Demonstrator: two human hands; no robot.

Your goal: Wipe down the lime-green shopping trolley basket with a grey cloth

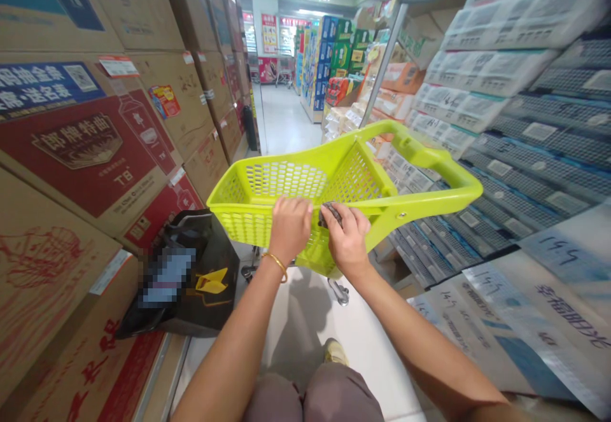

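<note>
A lime-green plastic shopping cart (267, 170) with perforated basket walls stands side-on in front of me. My left hand (289, 228) is closed over its near rim, with a gold bangle on the wrist. Just to the right, my right hand (347, 231) is closed at the same rim, its fingers on a small dark, mottled thing (330, 213) whose kind I cannot make out. The hands are close together but apart. Through the mesh the part of the basket that shows holds nothing visible. The cart's handle loop (458, 186) extends to the right.
Stacked cardboard boxes (86, 148) rise on the left, with a black bag (210, 307) on the floor against them. Packed paper goods (506, 84) are piled on the right. A metal post (384, 65) stands behind the cart. An aisle (289, 113) leads back to display shelves.
</note>
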